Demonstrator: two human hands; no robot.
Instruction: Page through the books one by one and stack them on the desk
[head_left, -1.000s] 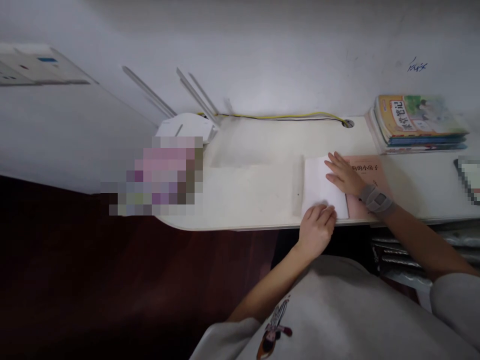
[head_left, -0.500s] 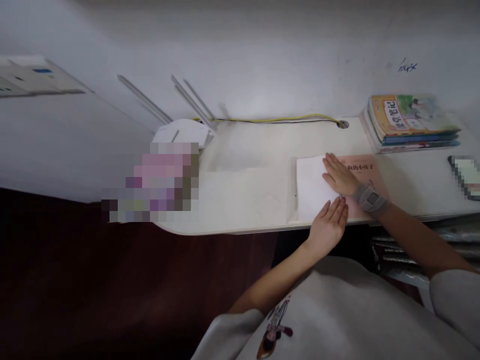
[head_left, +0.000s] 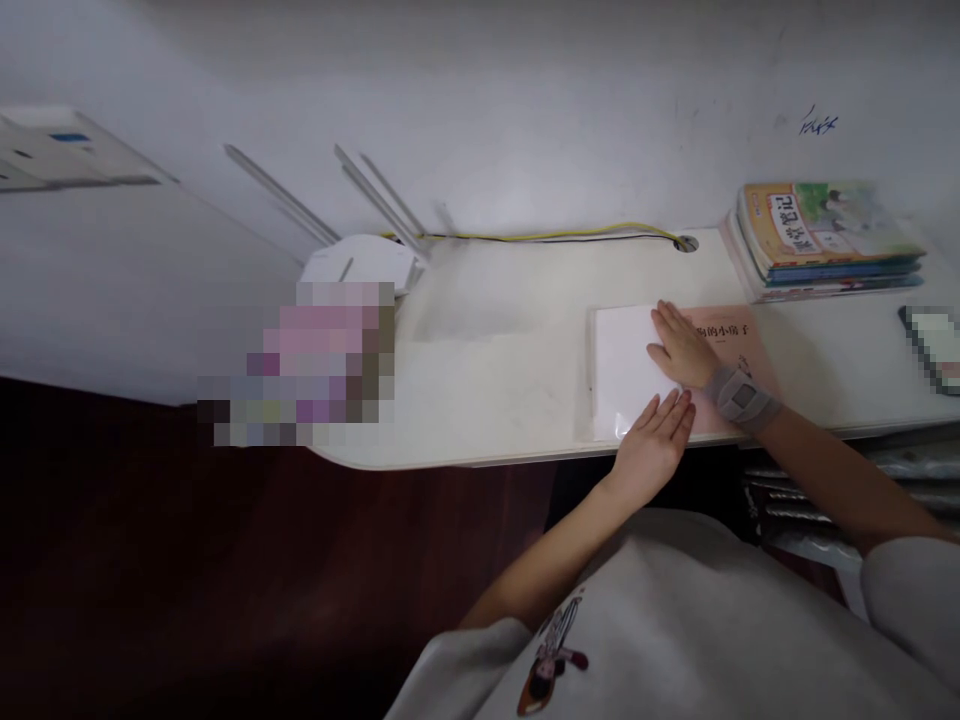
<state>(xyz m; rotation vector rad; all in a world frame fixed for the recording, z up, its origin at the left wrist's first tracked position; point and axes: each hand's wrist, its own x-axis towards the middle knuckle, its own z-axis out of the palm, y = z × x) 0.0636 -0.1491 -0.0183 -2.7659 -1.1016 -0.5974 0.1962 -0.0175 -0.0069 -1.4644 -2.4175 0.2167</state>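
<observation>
A thin book [head_left: 739,350] lies open near the desk's front edge, its pink title page on the right and a white sheet [head_left: 619,355] on the left. A clear plastic edge shows past the sheet's left side, with a glossy spot at its lower corner. My right hand [head_left: 684,345], with a grey band [head_left: 742,398] at the wrist, rests flat across the fold. Fingers outstretched, my left hand [head_left: 656,445] touches the book's lower middle, just below the right hand. Neither hand grips anything; the palms hide part of the fold and title.
A stack of books [head_left: 832,240] stands at the back right, with a phone-like device [head_left: 934,345] in front. At the left are a white router [head_left: 360,262] with antennas and a blurred-out pink item [head_left: 322,350]. A yellow cable [head_left: 540,236] runs along the wall.
The camera view has shifted slightly. Both hands stay flat on the book, almost unmoved, and a glossy glint now shows at the white sheet's lower left.
</observation>
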